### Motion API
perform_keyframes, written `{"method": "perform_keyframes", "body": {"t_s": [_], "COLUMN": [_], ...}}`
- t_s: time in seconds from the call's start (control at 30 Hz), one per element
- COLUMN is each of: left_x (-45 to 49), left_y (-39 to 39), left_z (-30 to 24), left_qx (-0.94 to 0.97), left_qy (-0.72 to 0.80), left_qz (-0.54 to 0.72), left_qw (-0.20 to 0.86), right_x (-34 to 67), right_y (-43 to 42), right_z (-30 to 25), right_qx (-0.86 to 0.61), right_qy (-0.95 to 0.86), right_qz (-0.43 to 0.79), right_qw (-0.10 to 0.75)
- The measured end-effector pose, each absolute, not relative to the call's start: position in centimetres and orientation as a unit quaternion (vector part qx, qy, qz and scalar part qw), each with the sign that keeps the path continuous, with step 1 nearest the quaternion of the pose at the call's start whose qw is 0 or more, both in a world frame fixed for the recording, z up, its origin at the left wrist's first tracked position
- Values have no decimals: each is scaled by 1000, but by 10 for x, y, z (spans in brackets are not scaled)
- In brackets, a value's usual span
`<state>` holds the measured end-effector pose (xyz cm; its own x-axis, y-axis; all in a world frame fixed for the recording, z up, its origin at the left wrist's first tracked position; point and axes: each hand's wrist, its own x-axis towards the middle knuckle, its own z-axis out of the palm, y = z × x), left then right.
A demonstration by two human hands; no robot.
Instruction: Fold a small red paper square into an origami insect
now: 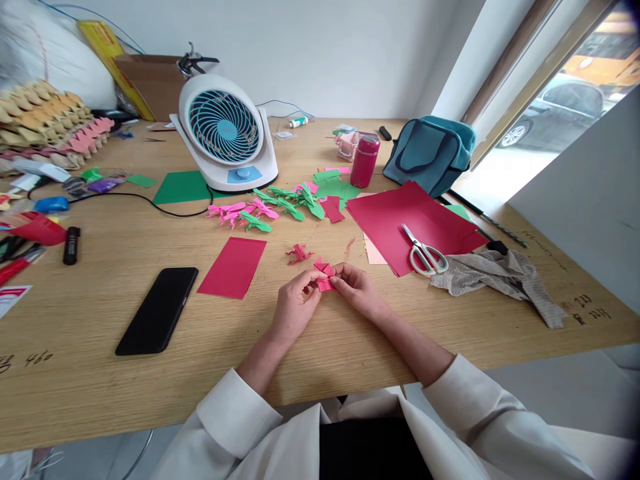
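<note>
Between my two hands is a small piece of folded red paper (325,283), its top showing pointed flaps. My left hand (296,300) pinches its left edge with thumb and forefinger. From the other side my right hand (359,291) grips the right edge, thumb in front. Just beyond the fingers lies a finished-looking red origami figure (299,253) with thin legs. A flat red paper rectangle (233,268) rests to the left. Farther back, several green and pink origami figures (287,200) lie in a loose cluster.
White scissors (424,252) lie on large red sheets (383,220) at right, beside a crumpled grey cloth (505,277). A black phone (157,311) is at left. Behind stand a white fan (225,130), a red bottle (365,161) and a teal bag (425,157).
</note>
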<state>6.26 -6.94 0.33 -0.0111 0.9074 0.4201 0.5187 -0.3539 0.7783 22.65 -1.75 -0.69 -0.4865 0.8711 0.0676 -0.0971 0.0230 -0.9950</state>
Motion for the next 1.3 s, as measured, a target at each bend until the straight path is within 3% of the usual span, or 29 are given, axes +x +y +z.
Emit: {"method": "perform_keyframes", "body": {"t_s": [0.23,1.3], "left_x": [60,58], "left_y": [-69,-70], "left_z": [4,4], "left_qx": [712,780], "left_qy": [497,440], "left_qz": [471,432], "left_qw": [152,108], "right_x": [227,230], "right_y": [-15,-15], "right_z": [-11,-1], "right_qx": [-303,-302], "right_qy": [-576,-570], "right_qz": [649,670], "right_qw": [394,367]}}
